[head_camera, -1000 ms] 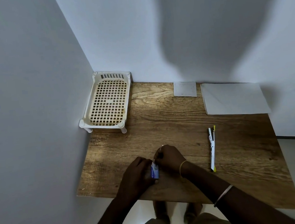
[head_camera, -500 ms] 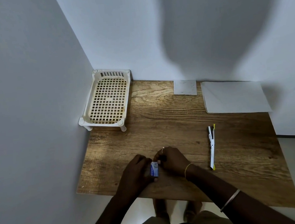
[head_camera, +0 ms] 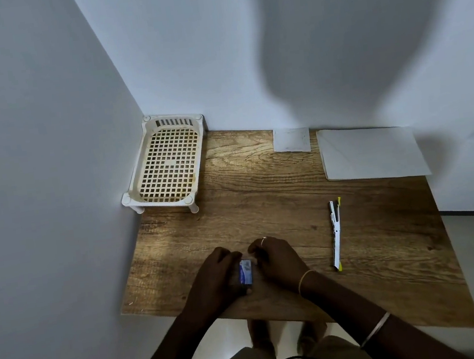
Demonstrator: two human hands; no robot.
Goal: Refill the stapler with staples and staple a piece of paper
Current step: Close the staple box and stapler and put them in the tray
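Left hand [head_camera: 215, 277] and right hand [head_camera: 278, 260] grip the staple box [head_camera: 245, 272] while the unfolded stapler [head_camera: 337, 235] lies near-to-far.

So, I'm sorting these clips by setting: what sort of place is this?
Probably a simple desk corner in a home or office: a wooden tabletop set against bare white walls, with a stack of paper, an opened stapler and a white plastic lattice tray on it.
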